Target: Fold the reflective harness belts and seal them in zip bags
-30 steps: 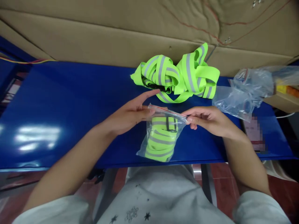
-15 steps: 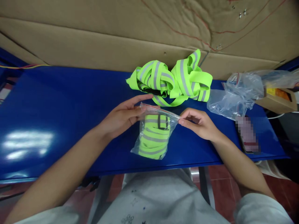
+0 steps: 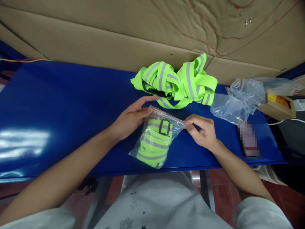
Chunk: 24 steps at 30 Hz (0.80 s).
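A clear zip bag [image 3: 154, 140] holding folded neon-green reflective straps with a black buckle lies on the blue table [image 3: 59, 108] in front of me. My left hand [image 3: 132, 116] pinches the left end of the bag's red-lined top seal, index finger stretched out. At the right end of the seal, my right hand [image 3: 202, 130] pinches with thumb and fingers together. Behind the bag sits a loose heap of neon-green reflective straps [image 3: 176, 82], just beyond my left fingertips.
A bundle of empty clear plastic bags [image 3: 240, 98] lies at the right, with a small cardboard box [image 3: 277, 106] beyond it and a flat dark object [image 3: 247, 140] near the table's right front corner. Brown cardboard [image 3: 119, 35] stands along the back. The table's front edge is close to my lap.
The bag's lower end has swung slightly left and its top now tilts. My right hand's fingers have curled tighter on the seal's right end; my left hand holds much the same.
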### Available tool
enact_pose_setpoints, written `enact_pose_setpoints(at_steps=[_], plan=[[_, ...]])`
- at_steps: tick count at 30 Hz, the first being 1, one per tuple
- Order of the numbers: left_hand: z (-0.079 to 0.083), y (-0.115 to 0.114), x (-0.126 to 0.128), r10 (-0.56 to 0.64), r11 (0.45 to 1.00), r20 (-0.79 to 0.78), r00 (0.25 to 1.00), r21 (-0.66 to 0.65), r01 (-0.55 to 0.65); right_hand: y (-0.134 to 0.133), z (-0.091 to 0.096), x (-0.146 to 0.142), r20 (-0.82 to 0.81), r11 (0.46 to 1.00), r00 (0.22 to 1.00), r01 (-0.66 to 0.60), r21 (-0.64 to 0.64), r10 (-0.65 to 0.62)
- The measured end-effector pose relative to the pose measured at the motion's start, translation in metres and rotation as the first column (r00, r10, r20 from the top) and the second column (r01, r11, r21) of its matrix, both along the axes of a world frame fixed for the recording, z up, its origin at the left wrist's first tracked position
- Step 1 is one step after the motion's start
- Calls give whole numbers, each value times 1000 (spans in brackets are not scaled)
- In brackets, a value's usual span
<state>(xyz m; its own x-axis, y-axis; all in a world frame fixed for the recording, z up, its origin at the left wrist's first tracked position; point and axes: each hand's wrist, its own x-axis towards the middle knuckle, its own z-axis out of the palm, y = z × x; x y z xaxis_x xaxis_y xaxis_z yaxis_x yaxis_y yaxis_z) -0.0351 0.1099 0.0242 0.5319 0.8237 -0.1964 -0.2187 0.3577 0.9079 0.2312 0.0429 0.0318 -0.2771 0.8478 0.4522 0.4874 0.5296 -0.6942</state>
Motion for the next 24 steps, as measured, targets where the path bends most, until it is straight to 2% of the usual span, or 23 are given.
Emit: enact_pose_setpoints(at_steps=[4, 6, 10, 12, 14, 16, 18, 22, 24], plan=[[3, 0, 3, 103, 994, 5, 995, -33, -102, 3, -5, 1, -99, 982, 993, 38, -185, -57], [2, 2, 3, 136, 989, -28, 990, -59, -138, 5, -8, 1, -113, 972, 989, 66, -226, -93], [-9, 8, 0, 66, 982, -195, 979, -162, -98, 7, -8, 2, -10, 984, 990, 136, -111, -138], [-13, 9, 0, 53, 981, -217, 975, -173, -92, 7, -7, 3, -5, 983, 989, 148, -104, -150], [-13, 6, 2, 63, 985, -165, 984, -147, -88, 8, -6, 5, -103, 967, 984, 123, -222, -148], [-9, 1, 5, 57, 994, -88, 994, -88, -65, 10, -7, 6, -271, 920, 949, 47, -390, -163], [-4, -4, 8, 59, 998, -39, 998, -13, -59, 12, -7, 6, -383, 876, 901, -7, -483, -204], [-2, -7, 8, 87, 994, -36, 996, 63, -85, 13, -3, 6, -362, 863, 906, 5, -506, -218], [-3, -4, 5, 111, 992, -33, 993, 63, -109, 14, -2, 8, -372, 824, 907, -52, -564, -197]])
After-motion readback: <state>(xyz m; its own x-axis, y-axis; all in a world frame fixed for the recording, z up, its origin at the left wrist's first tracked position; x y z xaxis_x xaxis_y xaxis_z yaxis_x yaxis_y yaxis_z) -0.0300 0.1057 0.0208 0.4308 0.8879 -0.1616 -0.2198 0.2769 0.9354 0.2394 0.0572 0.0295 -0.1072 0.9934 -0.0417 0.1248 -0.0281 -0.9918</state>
